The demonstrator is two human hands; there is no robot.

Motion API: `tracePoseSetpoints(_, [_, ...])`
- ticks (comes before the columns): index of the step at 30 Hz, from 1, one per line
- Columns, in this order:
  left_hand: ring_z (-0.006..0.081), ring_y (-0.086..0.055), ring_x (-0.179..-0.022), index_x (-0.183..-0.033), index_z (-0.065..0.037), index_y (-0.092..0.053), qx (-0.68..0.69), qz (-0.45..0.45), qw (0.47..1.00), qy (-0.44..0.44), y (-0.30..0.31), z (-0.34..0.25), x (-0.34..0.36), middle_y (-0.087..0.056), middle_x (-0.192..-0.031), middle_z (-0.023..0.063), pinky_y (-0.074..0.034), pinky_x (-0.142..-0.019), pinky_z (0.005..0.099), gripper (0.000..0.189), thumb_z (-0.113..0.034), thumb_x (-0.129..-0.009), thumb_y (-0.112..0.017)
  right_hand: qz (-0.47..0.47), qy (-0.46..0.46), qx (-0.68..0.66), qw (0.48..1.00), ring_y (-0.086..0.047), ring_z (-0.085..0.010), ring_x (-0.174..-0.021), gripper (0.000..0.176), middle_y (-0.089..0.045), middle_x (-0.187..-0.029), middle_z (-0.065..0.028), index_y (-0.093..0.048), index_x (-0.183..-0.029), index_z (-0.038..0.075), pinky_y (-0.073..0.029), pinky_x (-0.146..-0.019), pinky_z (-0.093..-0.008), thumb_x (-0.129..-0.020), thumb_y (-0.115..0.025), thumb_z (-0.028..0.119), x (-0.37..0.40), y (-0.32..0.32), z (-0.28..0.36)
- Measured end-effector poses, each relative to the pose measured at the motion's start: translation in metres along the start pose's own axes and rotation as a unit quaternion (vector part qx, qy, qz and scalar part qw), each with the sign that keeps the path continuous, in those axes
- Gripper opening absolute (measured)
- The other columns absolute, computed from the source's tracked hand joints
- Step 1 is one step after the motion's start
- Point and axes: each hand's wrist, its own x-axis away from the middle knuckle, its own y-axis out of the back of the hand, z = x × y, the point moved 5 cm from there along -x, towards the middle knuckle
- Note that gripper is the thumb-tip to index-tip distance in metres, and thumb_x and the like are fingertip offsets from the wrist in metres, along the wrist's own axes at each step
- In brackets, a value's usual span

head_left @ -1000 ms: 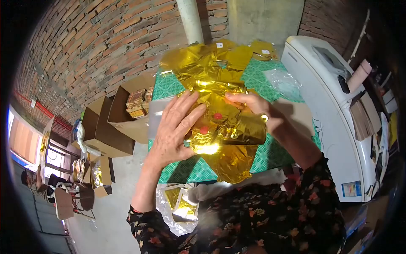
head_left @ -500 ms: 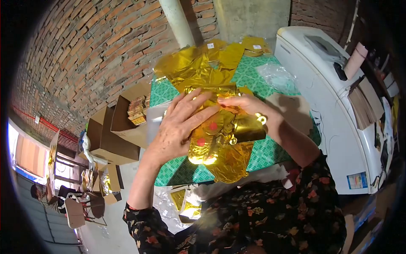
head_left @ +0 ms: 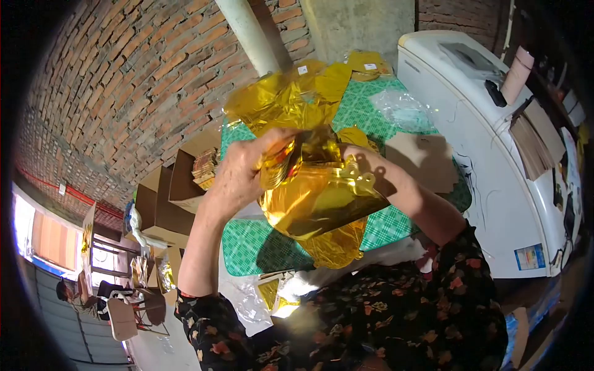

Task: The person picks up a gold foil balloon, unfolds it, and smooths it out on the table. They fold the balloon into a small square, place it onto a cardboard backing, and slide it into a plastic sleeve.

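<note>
A folded gold foil piece [head_left: 318, 201] with shiny creases and small rounded tabs along its right part is raised over the green patterned table [head_left: 244, 247]. My left hand [head_left: 244, 164] is closed round its upper left part, where red shows among the folds. On the other side, my right hand [head_left: 368, 164] is at the foil's upper right, its fingertips hidden behind the gold. Beneath lies another gold foil piece [head_left: 340, 247], near the table's front edge.
More gold foil sheets [head_left: 278, 102] lie at the back of the table. A clear plastic bag [head_left: 402, 108] and a brown cardboard piece [head_left: 427, 161] lie at right, beside a white freezer [head_left: 476, 154]. Cardboard boxes [head_left: 158, 207] stand at left; a person [head_left: 77, 294] is in the background.
The gold foil has been lifted and tilted, its broad smooth face now toward me. My left hand has gone from lying spread over it to closing round its edge; my right fingers have slipped behind.
</note>
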Motion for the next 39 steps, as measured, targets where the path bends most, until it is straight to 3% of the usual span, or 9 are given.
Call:
tracePoseSetpoints(5, [0.0306, -0.075, -0.084, -0.121, -0.005, -0.062, -0.060, -0.078, 0.995, 0.013, 0.029, -0.004, -0.019, -0.074, -0.095, 0.0165, -0.057, -0.075, 0.0373, 0.038, -0.010, -0.086, -0.076, -0.091, -0.103, -0.187, 0.973, -0.061, -0.0216, -0.129, 0.065, -0.062, -0.142, -0.0120, -0.050, -0.147, 0.003, -0.052, -0.107, -0.0371, -0.107, -0.045, 0.054, -0.003, -0.015, 0.017])
tracePoseSetpoints(14, [0.0125, -0.059, -0.070, -0.104, 0.004, -0.070, 0.019, -0.163, 0.986, 0.006, 0.081, -0.005, -0.037, -0.068, -0.080, 0.0078, -0.049, -0.065, 0.0302, 0.013, -0.004, -0.094, -0.070, 0.050, -0.139, 0.063, 0.987, -0.055, -0.0195, -0.125, 0.085, -0.060, -0.133, -0.0121, -0.053, -0.142, -0.003, -0.045, -0.103, -0.0313, -0.088, -0.077, 0.058, 0.014, -0.024, 0.036])
tracePoseSetpoints(17, [0.0145, -0.065, -0.099, -0.127, 0.002, -0.065, -0.021, -0.115, 0.993, 0.016, 0.096, -0.007, -0.049, -0.072, -0.113, 0.0057, -0.053, -0.085, 0.0315, 0.032, -0.021, -0.105, -0.063, -0.031, -0.096, 0.137, 0.985, -0.054, -0.0190, -0.123, 0.096, -0.059, -0.131, -0.0129, -0.050, -0.140, -0.008, -0.045, -0.101, -0.0288, -0.082, -0.080, 0.062, 0.011, -0.028, 0.059])
tracePoseSetpoints(18, [0.0104, -0.057, -0.064, -0.095, 0.004, -0.068, 0.025, -0.226, 0.971, -0.072, 0.091, -0.025, -0.054, -0.064, -0.072, 0.0034, -0.046, -0.058, 0.0293, 0.026, -0.020, -0.105, -0.065, -0.036, -0.108, 0.132, 0.985, -0.054, -0.0197, -0.123, 0.099, -0.059, -0.131, -0.0134, -0.049, -0.141, -0.008, -0.045, -0.102, -0.0290, -0.081, -0.081, 0.063, 0.005, -0.020, 0.057])
tracePoseSetpoints(21, [0.0086, -0.052, -0.054, -0.090, 0.001, -0.067, 0.051, -0.184, 0.982, -0.014, 0.095, -0.024, -0.061, -0.057, -0.062, 0.0001, -0.041, -0.051, 0.0286, 0.035, -0.030, -0.106, -0.062, 0.012, -0.114, 0.084, 0.990, -0.054, -0.0221, -0.123, 0.102, -0.056, -0.133, -0.0159, -0.045, -0.144, -0.007, -0.044, -0.104, -0.0308, -0.079, -0.085, 0.060, 0.000, -0.037, 0.087])
tracePoseSetpoints(32, [0.0060, -0.055, -0.059, -0.086, -0.005, -0.065, 0.111, -0.175, 0.978, -0.011, 0.106, -0.012, -0.080, -0.058, -0.064, -0.0047, -0.040, -0.053, 0.0253, 0.033, -0.030, -0.106, -0.059, -0.100, -0.039, 0.244, 0.964, -0.063, -0.0174, -0.092, 0.030, -0.069, -0.099, -0.0070, -0.068, -0.106, 0.001, -0.049, -0.087, -0.0318, -0.089, -0.079, 0.024, -0.019, -0.010, 0.118])
tracePoseSetpoints(36, [0.0149, -0.064, -0.097, -0.121, -0.001, -0.066, 0.279, -0.214, 0.935, 0.042, 0.115, 0.029, -0.074, -0.071, -0.112, 0.0012, -0.051, -0.084, 0.0331, 0.024, -0.016, -0.103, -0.060, -0.050, -0.015, 0.273, 0.961, -0.063, -0.0177, -0.095, 0.038, -0.070, -0.103, -0.0061, -0.069, -0.114, 0.002, -0.049, -0.090, -0.0337, -0.090, -0.080, 0.030, -0.023, -0.014, 0.136])
tracePoseSetpoints(38, [0.0152, -0.066, -0.090, -0.113, 0.000, -0.068, -0.163, -0.107, 0.980, 0.039, 0.135, 0.050, -0.070, -0.072, -0.105, 0.0010, -0.052, -0.077, 0.0328, 0.020, -0.013, -0.102, -0.059, -0.036, -0.016, 0.278, 0.960, -0.063, -0.0173, -0.095, 0.044, -0.071, -0.102, -0.0054, -0.070, -0.114, 0.001, -0.050, -0.089, -0.0339, -0.089, -0.082, 0.035, -0.023, -0.026, 0.135])
tracePoseSetpoints(39, [0.0154, -0.067, -0.086, -0.108, 0.000, -0.069, -0.145, -0.090, 0.985, 0.027, 0.136, 0.049, -0.070, -0.072, -0.101, 0.0020, -0.053, -0.073, 0.0321, 0.017, -0.011, -0.101, -0.059, -0.047, -0.026, 0.305, 0.951, -0.063, -0.0171, -0.093, 0.046, -0.071, -0.100, -0.0053, -0.070, -0.114, 0.001, -0.050, -0.088, -0.0340, -0.089, -0.082, 0.037, -0.024, -0.026, 0.134])
